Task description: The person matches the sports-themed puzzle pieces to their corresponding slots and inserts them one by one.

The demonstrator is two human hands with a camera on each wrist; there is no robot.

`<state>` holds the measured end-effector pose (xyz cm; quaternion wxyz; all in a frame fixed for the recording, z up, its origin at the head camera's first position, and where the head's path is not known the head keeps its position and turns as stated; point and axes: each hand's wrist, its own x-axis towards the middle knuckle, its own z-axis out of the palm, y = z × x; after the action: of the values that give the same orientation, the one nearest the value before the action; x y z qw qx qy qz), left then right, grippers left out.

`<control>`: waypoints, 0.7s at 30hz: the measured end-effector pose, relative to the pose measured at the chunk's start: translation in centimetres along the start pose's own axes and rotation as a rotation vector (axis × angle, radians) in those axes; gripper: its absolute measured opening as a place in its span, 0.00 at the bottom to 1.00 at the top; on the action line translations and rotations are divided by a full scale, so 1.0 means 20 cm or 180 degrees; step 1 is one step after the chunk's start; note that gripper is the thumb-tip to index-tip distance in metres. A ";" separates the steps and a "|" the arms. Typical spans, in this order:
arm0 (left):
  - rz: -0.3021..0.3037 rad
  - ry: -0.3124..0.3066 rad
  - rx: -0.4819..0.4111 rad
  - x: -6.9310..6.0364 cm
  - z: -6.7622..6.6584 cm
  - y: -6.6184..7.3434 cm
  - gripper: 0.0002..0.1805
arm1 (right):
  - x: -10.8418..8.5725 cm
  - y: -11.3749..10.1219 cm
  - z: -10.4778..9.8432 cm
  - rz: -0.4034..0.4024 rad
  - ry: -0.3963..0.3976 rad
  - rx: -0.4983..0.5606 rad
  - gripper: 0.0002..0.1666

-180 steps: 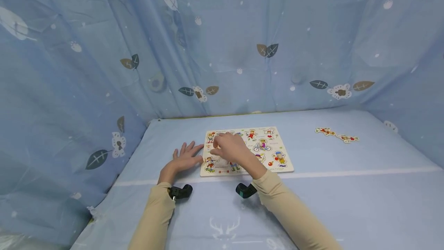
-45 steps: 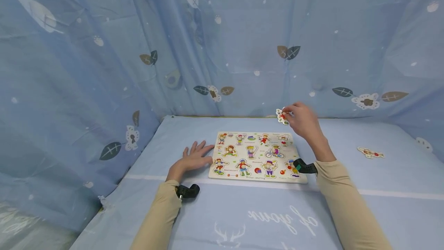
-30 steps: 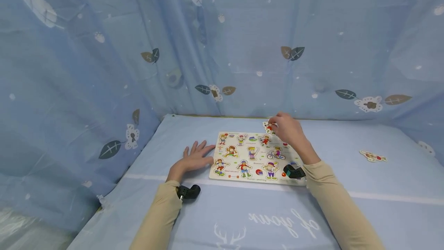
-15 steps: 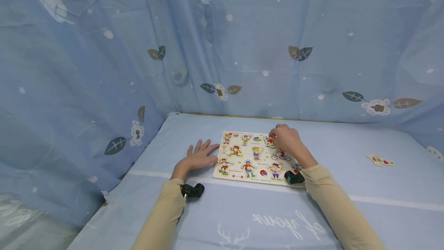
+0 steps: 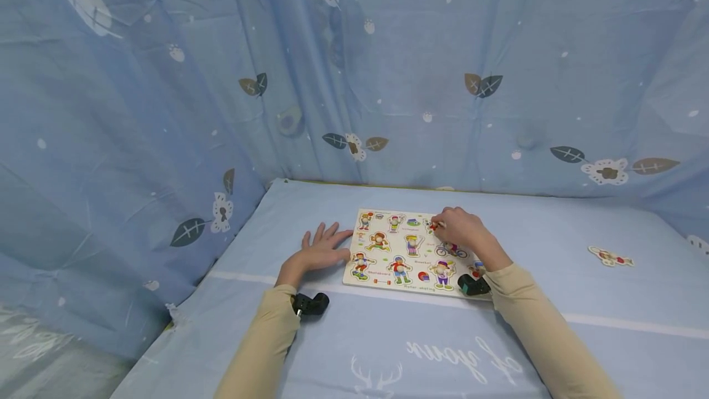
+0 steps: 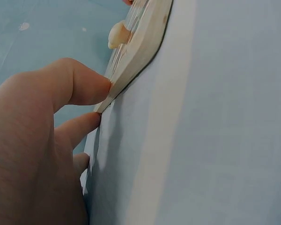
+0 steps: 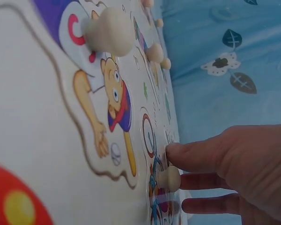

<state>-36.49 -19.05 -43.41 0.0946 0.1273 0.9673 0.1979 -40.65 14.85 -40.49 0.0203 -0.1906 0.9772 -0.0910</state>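
A wooden knob puzzle board (image 5: 392,253) with sports figures lies flat on the blue-covered table. My right hand (image 5: 464,229) is over its upper right part and pinches a figure-shaped puzzle piece (image 5: 432,226) with some red on it, down at the top row. That hand covers the board's upper right corner; in the right wrist view the thumb (image 7: 178,153) is down at the board beyond the cyclist piece's knob (image 7: 170,178). My left hand (image 5: 318,252) rests with spread fingers at the board's left edge, where thumb and index finger touch the side (image 6: 131,70).
Off to the right, another loose puzzle piece (image 5: 610,257) lies on the tablecloth (image 5: 532,331). Several figures with wooden knobs sit on the board. A blue patterned curtain (image 5: 388,79) hangs behind and beside the table.
Of two loose pieces at the right, one was picked up by my right hand, carried left and lowered onto the board's top row. My left hand stays at the board's edge.
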 end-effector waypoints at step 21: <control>0.0020 -0.0019 -0.0002 0.01 0.00 -0.02 0.41 | -0.05 0.02 0.01 -0.0081 0.0364 -0.0058 0.29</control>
<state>-36.68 -19.41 -43.60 0.0969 0.1310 0.9665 0.1982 -39.88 15.52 -40.84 -0.0385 -0.1976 0.9751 -0.0930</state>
